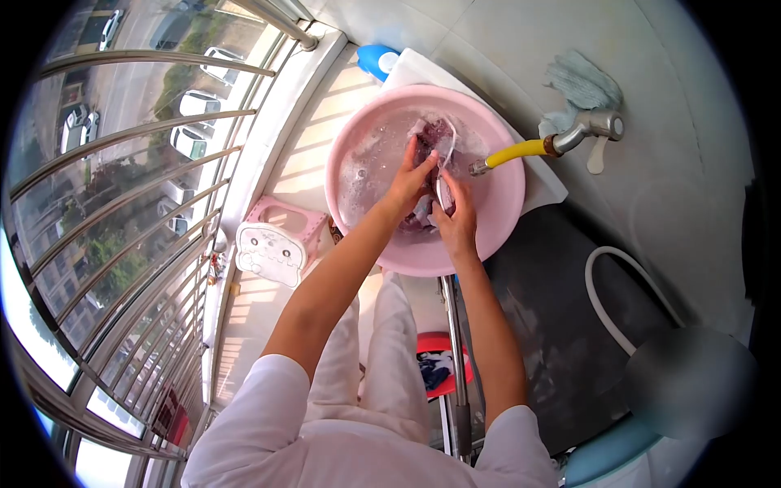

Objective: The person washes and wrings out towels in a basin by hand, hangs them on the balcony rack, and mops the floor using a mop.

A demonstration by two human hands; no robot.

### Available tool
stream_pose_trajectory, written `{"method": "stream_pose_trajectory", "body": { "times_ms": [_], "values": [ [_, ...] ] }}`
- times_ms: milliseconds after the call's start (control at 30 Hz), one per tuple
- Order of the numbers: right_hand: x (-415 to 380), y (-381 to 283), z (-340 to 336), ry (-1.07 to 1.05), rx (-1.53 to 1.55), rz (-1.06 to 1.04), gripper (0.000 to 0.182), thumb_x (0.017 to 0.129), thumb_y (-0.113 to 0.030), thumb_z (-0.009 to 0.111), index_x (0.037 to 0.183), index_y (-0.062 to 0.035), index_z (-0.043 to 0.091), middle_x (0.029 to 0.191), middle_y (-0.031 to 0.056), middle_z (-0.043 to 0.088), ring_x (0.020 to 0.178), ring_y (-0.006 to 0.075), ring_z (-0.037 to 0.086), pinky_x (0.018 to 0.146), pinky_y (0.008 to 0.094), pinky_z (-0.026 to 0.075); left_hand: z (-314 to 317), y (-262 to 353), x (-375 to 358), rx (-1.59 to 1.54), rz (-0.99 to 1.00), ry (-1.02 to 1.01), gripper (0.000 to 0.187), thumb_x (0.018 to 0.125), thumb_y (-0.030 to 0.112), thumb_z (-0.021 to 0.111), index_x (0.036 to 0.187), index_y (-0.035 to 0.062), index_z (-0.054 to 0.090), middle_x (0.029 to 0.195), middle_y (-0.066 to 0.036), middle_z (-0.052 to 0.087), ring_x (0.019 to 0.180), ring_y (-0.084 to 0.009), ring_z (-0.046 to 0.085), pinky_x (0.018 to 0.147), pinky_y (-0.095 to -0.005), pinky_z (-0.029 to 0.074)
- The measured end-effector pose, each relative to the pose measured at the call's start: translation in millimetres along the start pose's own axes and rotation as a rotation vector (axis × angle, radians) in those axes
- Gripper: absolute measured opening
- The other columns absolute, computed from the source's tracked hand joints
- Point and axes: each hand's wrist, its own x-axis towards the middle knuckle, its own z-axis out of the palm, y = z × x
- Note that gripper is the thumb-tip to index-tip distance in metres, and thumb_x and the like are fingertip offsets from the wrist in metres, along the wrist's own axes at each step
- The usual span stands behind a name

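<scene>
A wide pink basin [506, 229] holds cloudy, sudsy water. In it lies a wet, dark purple garment [431, 140] with pale edging and a white cord-like strip curving along its right side. My left hand [413, 180] is closed on the garment's middle, thumb and forefinger pointing up along it. Lower and to the right, my right hand [457, 215] pinches the garment beside a white part of it. Both hands are close together above the water. Part of the garment is hidden beneath my fingers and under the suds.
A tap [590, 130] with a yellow hose [521, 153] reaches over the basin's right rim, a grey cloth [582, 80] hanging behind it. A blue bottle [377, 61] stands behind the basin. A pink-and-white stool [272, 252] is left; a red basin [462, 366] with clothes sits below.
</scene>
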Motion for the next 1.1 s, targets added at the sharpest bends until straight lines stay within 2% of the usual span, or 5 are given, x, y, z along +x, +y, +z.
{"method": "stream_pose_trajectory", "body": {
  "times_ms": [133,567,867,1000,1100],
  "values": [
    [-25,-74,-9,-0.139,0.015,0.005,0.037,0.067,-0.002,0.069,0.103,-0.0026,0.061,0.096,0.0108,0.056,0.085,0.0217,0.056,0.073,0.0326,0.046,2,16,5,-0.205,-0.111,-0.081,0.063,0.081,0.030,0.065,0.133,0.0170,0.032,0.110,-0.009,0.054,0.079,-0.0196,0.058,0.059,-0.0297,0.050],
    [50,71,17,0.245,-0.026,0.282,0.035,0.082,-0.026,0.062,0.064,0.0036,0.056,0.055,0.0137,0.054,0.050,0.0233,0.050,0.053,0.0375,0.038,7,-17,-16,-0.084,0.113,0.195,0.028,0.088,0.024,0.057,0.109,0.0063,0.051,0.089,-0.003,0.058,0.078,-0.0128,0.055,0.067,-0.0271,0.047],
    [6,123,7,0.167,-0.521,0.224,0.044,0.070,-0.005,0.061,0.112,-0.0005,0.047,0.110,0.0208,0.052,0.098,0.0371,0.051,0.086,0.0413,0.040,-46,-67,-51,0.088,0.260,0.385,0.049,0.083,0.013,0.061,0.127,0.0115,0.039,0.123,-0.006,0.043,0.097,-0.0120,0.048,0.079,-0.0270,0.041],
    [-28,62,3,0.389,0.530,0.575,0.037,0.078,-0.005,0.058,0.113,0.0001,0.045,0.109,0.0120,0.051,0.099,0.0206,0.052,0.085,0.0323,0.042,-18,-97,-67,-0.612,-0.568,0.430,0.052,0.083,0.027,0.063,0.126,0.0078,0.041,0.128,-0.010,0.044,0.110,-0.0253,0.048,0.092,-0.0393,0.041],
    [-62,-32,-18,0.445,0.868,0.611,0.036,0.084,-0.005,0.055,0.117,0.0010,0.041,0.110,0.0085,0.049,0.100,0.0153,0.049,0.086,0.0295,0.042,-9,-79,-84,-1.066,-0.447,-0.044,0.051,0.082,0.035,0.062,0.121,0.0051,0.045,0.121,-0.014,0.051,0.107,-0.0291,0.052,0.095,-0.0427,0.039]
  ]
}}
